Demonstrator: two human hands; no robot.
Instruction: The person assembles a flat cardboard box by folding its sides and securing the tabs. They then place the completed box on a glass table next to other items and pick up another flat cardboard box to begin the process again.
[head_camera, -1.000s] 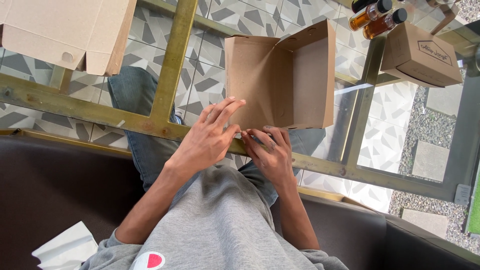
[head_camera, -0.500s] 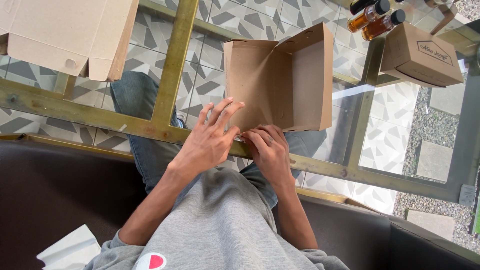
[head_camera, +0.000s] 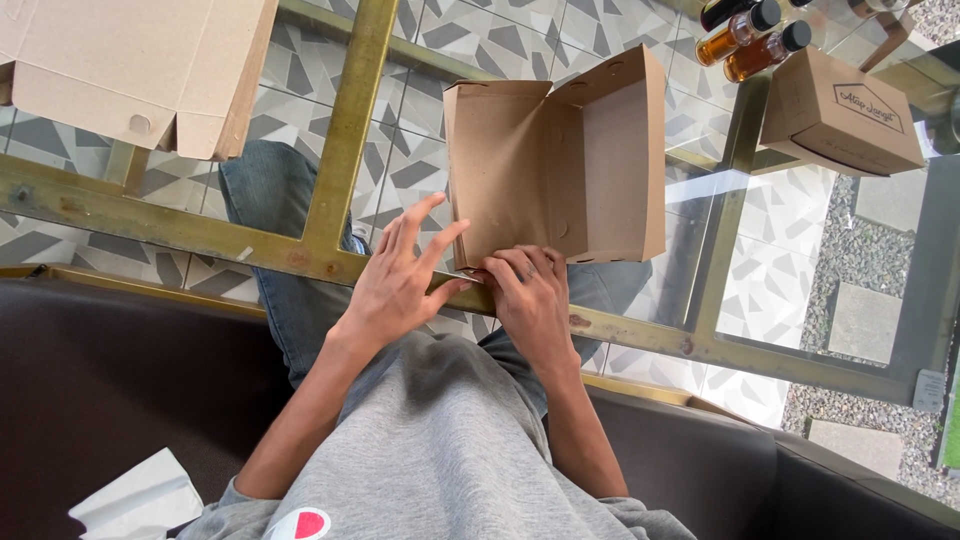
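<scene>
At the near edge of the glass tabletop (head_camera: 800, 250), your half-folded cardboard box (head_camera: 555, 165) stands open, light and thin, likely to crease, so take it by its folds. Your right hand (head_camera: 530, 300) pinches its bottom flap; your left hand (head_camera: 400, 285) hovers just beside, fingers spread.

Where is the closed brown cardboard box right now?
In the head view, the closed brown cardboard box sits upper right on the glass table, just right of the amber bottles.
</scene>
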